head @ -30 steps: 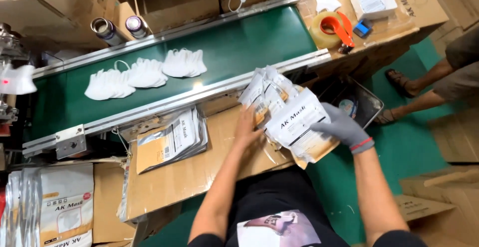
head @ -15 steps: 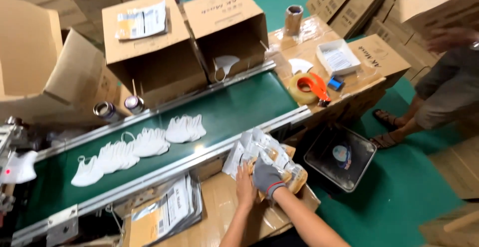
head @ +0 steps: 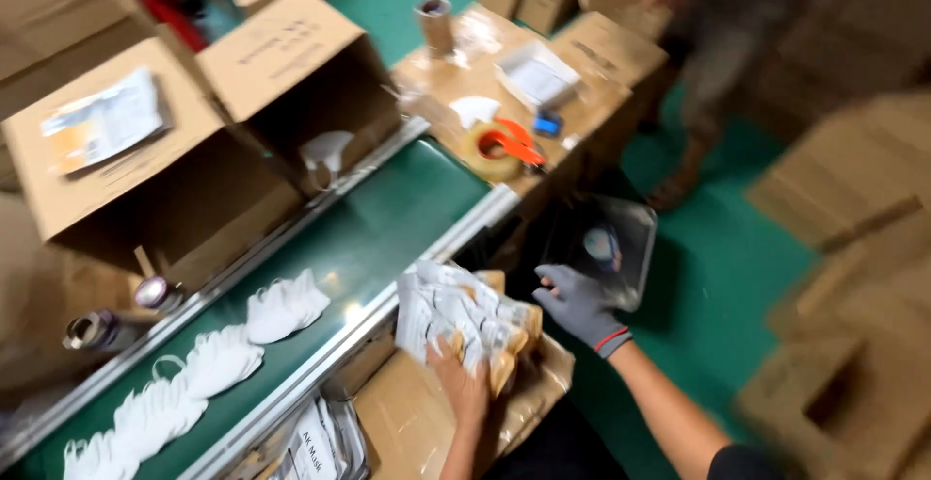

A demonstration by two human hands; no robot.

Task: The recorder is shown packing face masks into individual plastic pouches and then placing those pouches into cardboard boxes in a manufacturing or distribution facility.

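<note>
Hands at a packing bench, seen from above: my bare left hand (head: 464, 383) grips the lower edge of a fanned stack of flat mask packets (head: 456, 320), fingers pressed together against the underside and thumb on top, so the bundle is pinched between them. That stack sits over a cardboard sheet (head: 407, 422) at the near side of the bench, just beside the metal rail of a green conveyor belt (head: 388, 218). My right hand (head: 579, 304) wears a grey knit glove with a red cuff line; its fingers are spread open and hold nothing, hovering just to the right of the packets without touching them. Behind that hand lies a shallow dark tray (head: 601, 238) on the green floor. White moulded masks (head: 208, 359) lie in a loose row along the belt to my left. Beyond the belt stand open brown cartons (head: 281, 63). On a cardboard surface past the belt's end rest a roll of tape in an orange dispenser (head: 504, 143) and a small white box (head: 535, 78). Another person (head: 718, 63) stands at the upper right, blurred.
</note>
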